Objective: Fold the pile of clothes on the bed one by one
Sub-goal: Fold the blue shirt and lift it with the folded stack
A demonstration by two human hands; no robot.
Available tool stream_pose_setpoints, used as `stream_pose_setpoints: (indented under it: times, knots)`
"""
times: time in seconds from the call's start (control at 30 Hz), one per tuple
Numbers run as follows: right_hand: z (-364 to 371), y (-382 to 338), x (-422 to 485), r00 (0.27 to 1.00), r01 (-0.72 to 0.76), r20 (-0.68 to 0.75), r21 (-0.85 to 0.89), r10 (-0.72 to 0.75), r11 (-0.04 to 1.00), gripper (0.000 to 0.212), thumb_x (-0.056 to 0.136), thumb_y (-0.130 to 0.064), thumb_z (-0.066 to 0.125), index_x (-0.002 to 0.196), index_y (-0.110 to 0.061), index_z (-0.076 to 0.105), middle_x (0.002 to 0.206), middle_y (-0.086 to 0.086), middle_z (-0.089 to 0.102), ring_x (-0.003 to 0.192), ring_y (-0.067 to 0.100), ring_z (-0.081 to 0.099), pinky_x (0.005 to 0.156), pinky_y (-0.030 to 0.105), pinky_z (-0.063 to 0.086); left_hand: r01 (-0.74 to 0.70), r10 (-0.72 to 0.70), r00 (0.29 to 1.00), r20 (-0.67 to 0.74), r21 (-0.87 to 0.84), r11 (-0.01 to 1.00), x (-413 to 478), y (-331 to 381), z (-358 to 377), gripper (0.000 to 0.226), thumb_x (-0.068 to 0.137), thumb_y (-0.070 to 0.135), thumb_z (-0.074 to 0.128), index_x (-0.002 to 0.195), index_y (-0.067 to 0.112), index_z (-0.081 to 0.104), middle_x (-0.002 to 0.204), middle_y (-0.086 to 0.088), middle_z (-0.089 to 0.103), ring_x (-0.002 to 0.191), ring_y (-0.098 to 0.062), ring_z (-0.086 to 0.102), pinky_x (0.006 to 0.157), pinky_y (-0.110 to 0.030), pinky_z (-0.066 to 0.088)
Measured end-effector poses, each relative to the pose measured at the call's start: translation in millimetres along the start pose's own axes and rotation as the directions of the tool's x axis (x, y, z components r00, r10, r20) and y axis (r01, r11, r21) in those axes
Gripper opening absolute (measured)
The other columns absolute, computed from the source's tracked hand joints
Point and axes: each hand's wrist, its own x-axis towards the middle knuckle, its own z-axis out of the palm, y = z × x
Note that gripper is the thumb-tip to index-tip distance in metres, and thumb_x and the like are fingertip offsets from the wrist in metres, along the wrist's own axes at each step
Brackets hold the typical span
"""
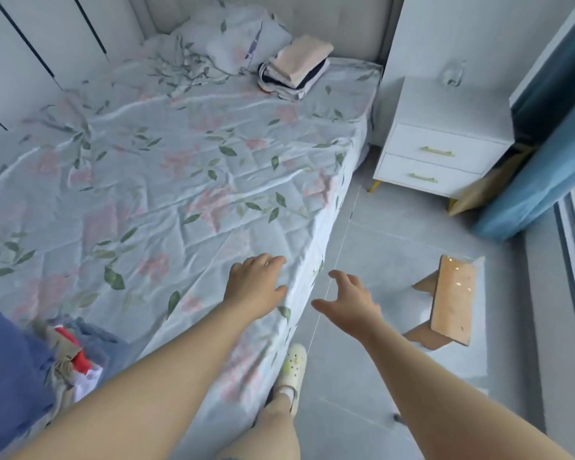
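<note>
We have both hands free: our left hand (256, 287) is spread, fingers relaxed, over the near right edge of the bed (166, 180), and whether it touches the sheet we cannot tell; our right hand (349, 303) hangs loose and released over the floor just beside that edge, holding nothing. The pile of clothes (63, 353) lies unfolded at the near left corner of the bed, a jumble of blue, red and white cloth. The folded stack (296, 69) sits at the far right, next to the crumpled quilt (233, 38), most likely parked there so the wide middle of the sheet is free as a folding surface. With empty hands, we judge that we are between garments and must reach left for the next one.
</note>
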Motion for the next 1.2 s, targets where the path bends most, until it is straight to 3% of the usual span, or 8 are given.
stream_pose_setpoints:
  times: [0.3, 0.57, 0.83, 1.2]
  knots:
    - [-108.6, -47.1, 158.7, 0.999, -0.018, -0.028, 0.041, 0.019, 0.999, 0.066, 0.083, -0.044, 0.057, 0.141, -0.029, 0.031, 0.147, -0.004, 0.032, 0.132, 0.022, 0.036, 0.103, 0.044, 0.030, -0.011, 0.012, 1.000, 0.012, -0.080, 0.997, 185.4, 13.9, -76.8, 0.051, 0.093, 0.037, 0.049, 0.140, 0.025, 0.035, 0.139, 0.002, 0.043, 0.122, -0.021, 0.044, 0.096, -0.034, 0.038]
    - [-229.7, -26.4, 326.9, 1.000, -0.018, 0.004, 0.003, 0.018, 1.000, 0.066, 0.085, -0.045, 0.056, 0.143, -0.027, 0.029, 0.149, -0.002, 0.030, 0.133, 0.024, 0.036, 0.107, 0.044, 0.031, 0.016, -0.016, 1.000, -0.002, -0.077, 0.997, 378.9, 56.4, -117.5, 0.052, 0.093, 0.035, 0.049, 0.142, 0.024, 0.034, 0.143, 0.001, 0.039, 0.126, -0.023, 0.042, 0.101, -0.037, 0.037]
    - [-370.8, -39.6, 505.3, 0.996, 0.076, 0.062, -0.124, -0.069, 0.989, 0.064, 0.086, -0.046, 0.056, 0.142, -0.027, 0.031, 0.145, 0.001, 0.035, 0.127, 0.024, 0.042, 0.106, 0.045, 0.034, 0.163, -0.168, 0.986, -0.014, -0.181, 0.970, 548.5, 92.4, -158.2, 0.051, 0.093, 0.035, 0.051, 0.140, 0.023, 0.036, 0.139, -0.001, 0.042, 0.122, -0.025, 0.045, 0.096, -0.036, 0.041]
    - [-460.6, -102.4, 732.7, 0.988, 0.113, 0.117, -0.076, -0.104, 0.991, 0.064, 0.087, -0.050, 0.056, 0.142, -0.028, 0.033, 0.146, 0.004, 0.035, 0.125, 0.024, 0.045, 0.107, 0.045, 0.034, 0.313, -0.326, 0.945, 0.032, -0.378, 0.871, 780.6, 66.6, -198.0, 0.048, 0.092, 0.033, 0.051, 0.136, 0.020, 0.039, 0.135, -0.005, 0.044, 0.121, -0.026, 0.046, 0.098, -0.040, 0.042]
